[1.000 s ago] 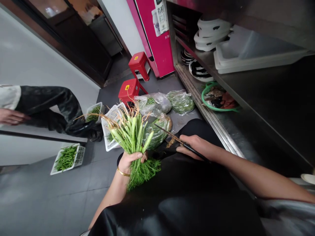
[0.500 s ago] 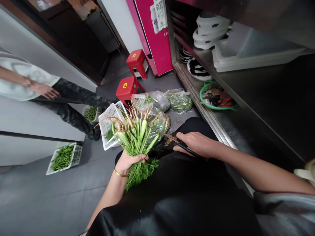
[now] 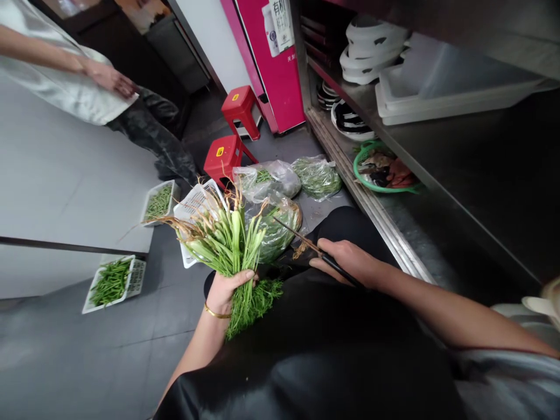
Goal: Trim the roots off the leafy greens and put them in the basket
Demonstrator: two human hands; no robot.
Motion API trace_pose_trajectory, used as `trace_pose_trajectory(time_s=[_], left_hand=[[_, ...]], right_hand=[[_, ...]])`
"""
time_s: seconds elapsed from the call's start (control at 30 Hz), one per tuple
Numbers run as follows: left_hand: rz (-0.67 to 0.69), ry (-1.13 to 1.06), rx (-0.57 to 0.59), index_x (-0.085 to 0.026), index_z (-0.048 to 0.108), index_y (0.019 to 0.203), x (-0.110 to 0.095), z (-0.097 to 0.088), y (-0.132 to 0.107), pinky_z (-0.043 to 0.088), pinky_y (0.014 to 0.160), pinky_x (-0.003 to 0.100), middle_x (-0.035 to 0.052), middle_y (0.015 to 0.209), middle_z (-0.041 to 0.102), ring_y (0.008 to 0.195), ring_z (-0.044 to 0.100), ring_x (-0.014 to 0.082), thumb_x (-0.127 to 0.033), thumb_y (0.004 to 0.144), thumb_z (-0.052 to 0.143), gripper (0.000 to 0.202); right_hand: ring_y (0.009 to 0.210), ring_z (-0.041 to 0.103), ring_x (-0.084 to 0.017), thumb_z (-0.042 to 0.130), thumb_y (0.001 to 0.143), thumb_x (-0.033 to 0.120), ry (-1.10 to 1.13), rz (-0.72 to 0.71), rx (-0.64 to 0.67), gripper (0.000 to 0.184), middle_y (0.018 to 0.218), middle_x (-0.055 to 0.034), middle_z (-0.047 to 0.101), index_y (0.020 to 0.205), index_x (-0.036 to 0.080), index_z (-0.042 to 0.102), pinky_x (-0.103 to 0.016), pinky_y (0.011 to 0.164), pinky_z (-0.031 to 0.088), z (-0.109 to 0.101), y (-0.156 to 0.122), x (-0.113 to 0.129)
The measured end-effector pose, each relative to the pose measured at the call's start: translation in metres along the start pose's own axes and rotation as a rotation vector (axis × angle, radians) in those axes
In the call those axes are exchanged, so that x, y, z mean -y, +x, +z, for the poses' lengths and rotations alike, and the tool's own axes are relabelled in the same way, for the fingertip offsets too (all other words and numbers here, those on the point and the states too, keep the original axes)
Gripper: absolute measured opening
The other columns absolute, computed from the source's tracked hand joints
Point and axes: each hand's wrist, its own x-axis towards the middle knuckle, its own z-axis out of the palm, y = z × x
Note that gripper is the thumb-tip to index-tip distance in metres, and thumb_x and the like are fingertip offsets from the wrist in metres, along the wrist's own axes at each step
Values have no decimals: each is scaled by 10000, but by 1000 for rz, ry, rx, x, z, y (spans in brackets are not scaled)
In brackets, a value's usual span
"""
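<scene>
My left hand [image 3: 231,287] is closed around the stems of a bunch of leafy green herbs [image 3: 234,239]. Its brown roots point up and away from me, while the feathery leaves hang below my fist over the black apron [image 3: 315,350]. Off to the right, my right hand [image 3: 350,259] grips the dark handles of a pair of scissors [image 3: 330,261]. The blades point up and left, a little apart from the bunch's right side. Brown root scraps [image 3: 301,249] are beside the blades.
Plastic bags of greens [image 3: 277,233] lie on the floor ahead, by a white basket [image 3: 192,204] and red stools [image 3: 223,154]. Green pods fill a basket [image 3: 135,280] at left. A person [image 3: 100,87] stands behind. Metal shelving [image 3: 437,175] with a green colander [image 3: 361,175] lines the right.
The herb bunch has tilted left, its root ends spreading away from the scissors. The scissors have stayed nearly in place. The person at upper left has stepped further back and right.
</scene>
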Motion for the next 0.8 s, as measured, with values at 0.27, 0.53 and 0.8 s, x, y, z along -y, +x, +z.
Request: trace_pose_trajectory(time_s=[0.27, 0.53, 0.8], left_hand=[[4, -6, 108, -122, 637, 502, 4, -8, 2, 457, 433, 258, 36, 473, 599, 458, 562, 153, -274, 534, 786, 215], [-7, 58, 156, -124, 645, 521, 2, -8, 3, 455, 410, 265, 34, 477, 614, 407, 535, 139, -284, 532, 790, 216], [-24, 62, 142, -124, 641, 540, 3, -11, 5, 435, 392, 253, 30, 485, 623, 396, 531, 132, -279, 529, 785, 212]], right_hand=[[763, 670, -283, 333, 920, 526, -251, 21, 137, 367, 790, -103, 687, 928, 180, 458, -299, 569, 339, -14, 9, 4], [783, 676, -313, 280, 904, 604, -375, 61, 124, 507, 786, -136, 693, 992, 147, 484, -326, 581, 387, -19, 18, 8], [714, 678, -309, 231, 903, 619, -412, 65, 124, 536, 733, -124, 688, 981, 153, 484, -331, 564, 405, -22, 12, -3]])
